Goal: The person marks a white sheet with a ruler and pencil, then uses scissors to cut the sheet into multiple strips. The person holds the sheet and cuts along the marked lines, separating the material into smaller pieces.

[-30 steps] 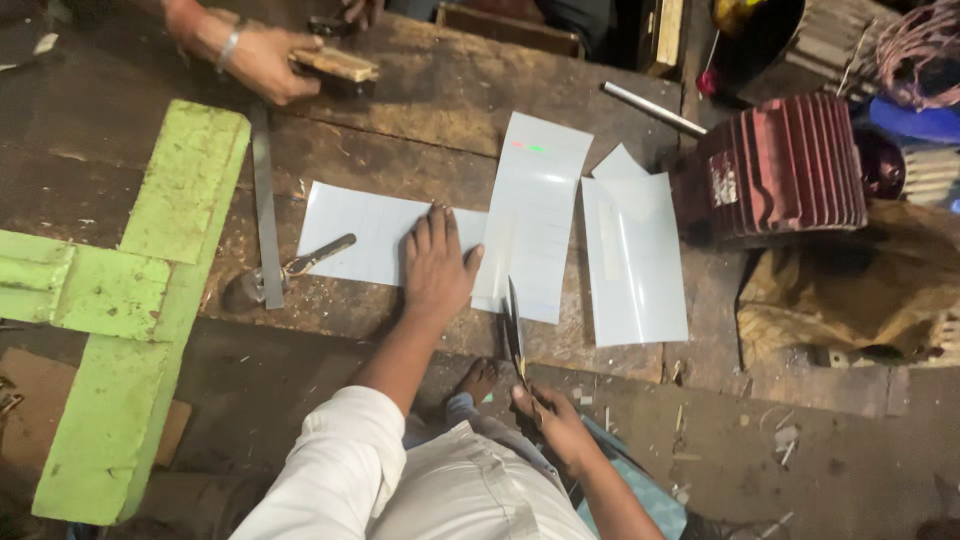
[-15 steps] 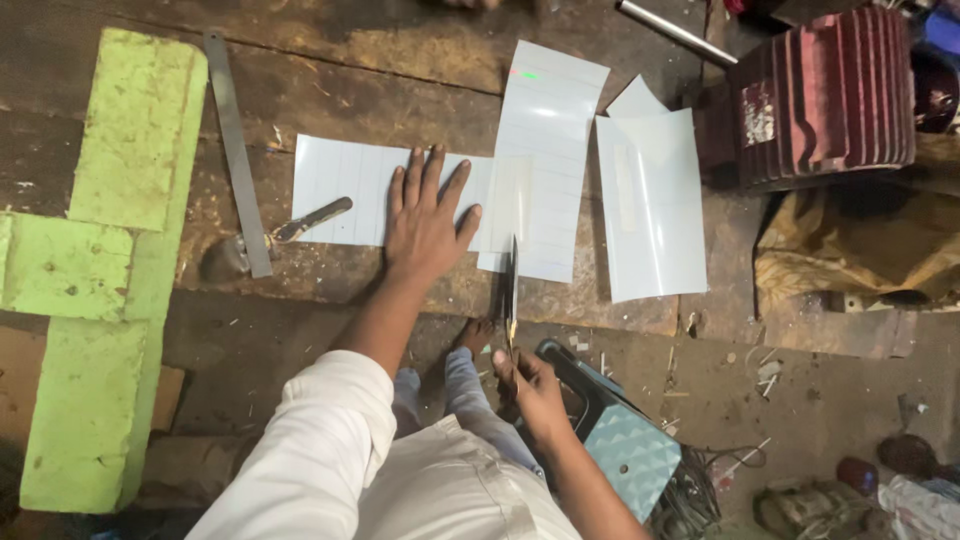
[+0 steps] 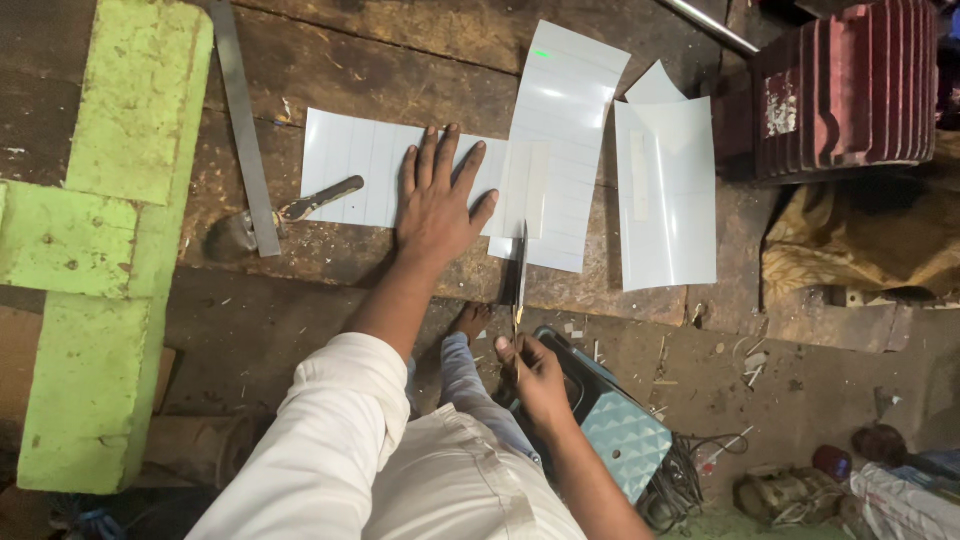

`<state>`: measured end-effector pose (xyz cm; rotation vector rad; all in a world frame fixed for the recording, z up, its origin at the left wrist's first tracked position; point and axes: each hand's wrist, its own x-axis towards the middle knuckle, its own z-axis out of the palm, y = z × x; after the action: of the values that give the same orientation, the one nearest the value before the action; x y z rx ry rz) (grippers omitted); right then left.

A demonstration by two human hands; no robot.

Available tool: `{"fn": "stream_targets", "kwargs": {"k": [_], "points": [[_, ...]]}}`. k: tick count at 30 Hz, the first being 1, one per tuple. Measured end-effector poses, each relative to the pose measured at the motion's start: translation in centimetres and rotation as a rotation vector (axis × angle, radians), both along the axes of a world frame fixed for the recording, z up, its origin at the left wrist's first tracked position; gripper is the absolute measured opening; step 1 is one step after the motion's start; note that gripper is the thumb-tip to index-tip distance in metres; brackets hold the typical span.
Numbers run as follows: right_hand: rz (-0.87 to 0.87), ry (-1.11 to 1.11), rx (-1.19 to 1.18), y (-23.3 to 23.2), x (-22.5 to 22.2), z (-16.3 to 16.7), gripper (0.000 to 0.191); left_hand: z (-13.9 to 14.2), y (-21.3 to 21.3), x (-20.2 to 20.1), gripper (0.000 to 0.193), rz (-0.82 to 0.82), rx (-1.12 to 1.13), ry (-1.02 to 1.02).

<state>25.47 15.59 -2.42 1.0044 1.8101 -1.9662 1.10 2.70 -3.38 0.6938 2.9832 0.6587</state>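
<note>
Sheet: a white ruled sheet (image 3: 355, 167) lies flat on the wooden tabletop (image 3: 330, 70), its right end under the left hand and tucked against a taller white sheet (image 3: 560, 140).
Left hand: the left hand (image 3: 437, 200) presses flat on the sheet, fingers spread apart, gripping nothing.
Right hand: the right hand (image 3: 533, 375) is closed around the handles of scissors (image 3: 520, 275), blades pointing up at the sheet's lower edge by the tabletop's front.
Nearby sheets: a third white sheet (image 3: 665, 195) lies just right of the tall one.
Left side: a metal ruler (image 3: 243, 130) and a small trowel (image 3: 280, 215) sit beside a green wooden frame (image 3: 100, 230).
Far right: a red finned motor housing (image 3: 850, 90).
</note>
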Motion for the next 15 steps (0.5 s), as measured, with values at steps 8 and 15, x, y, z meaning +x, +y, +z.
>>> {"fn": "stream_targets", "kwargs": {"k": [8,15], "points": [[0.003,-0.023,-0.005,0.20,0.10,-0.06,0.038,0.23,0.09,-0.15,0.069,-0.001,-0.014,-0.045],[0.040,0.038,0.053,0.13,0.00,-0.14,0.043,0.42,0.23,-0.60,0.070,-0.015,-0.082,-0.096]]}}
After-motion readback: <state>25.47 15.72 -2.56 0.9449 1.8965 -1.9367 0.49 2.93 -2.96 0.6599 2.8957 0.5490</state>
